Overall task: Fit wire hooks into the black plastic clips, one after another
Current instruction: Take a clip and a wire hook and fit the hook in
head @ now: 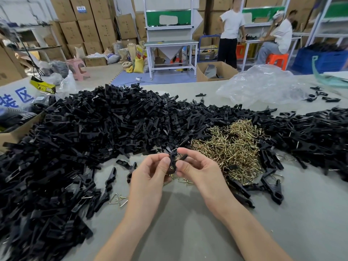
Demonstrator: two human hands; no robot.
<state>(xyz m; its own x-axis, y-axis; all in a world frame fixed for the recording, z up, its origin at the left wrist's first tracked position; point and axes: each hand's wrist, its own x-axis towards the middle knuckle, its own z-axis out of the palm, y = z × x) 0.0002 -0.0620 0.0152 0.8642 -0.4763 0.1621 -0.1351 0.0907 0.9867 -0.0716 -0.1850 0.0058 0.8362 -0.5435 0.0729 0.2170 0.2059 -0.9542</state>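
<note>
**Clip in hand beside the hook heap**

The left hand (150, 172) and right hand (199, 170) together pinch one black plastic clip (174, 159) just left of the wire hooks (231, 147). Loose clips (94, 129) bank around that heap. Far behind it, an open cardboard box (212, 71) holds dark parts. Far left, a sign (17, 97) reads "装区".

Clip heap (113, 125): uniform black, no markings. Held clip (174, 159): same black. Hook pile (235, 147): brassy gold, glinting. Surface (188, 232): plain dull grey-beige. Plastic bag (259, 85): clear with a whitish sheen. Farther off: cardboard boxes (88, 25) brown; workbench (170, 27) white-framed with a green panel; sack (138, 65) yellow; pink stool (78, 67); orange stool (276, 60); crate (323, 62) blue; sign (11, 91) white with blue characters.
</note>
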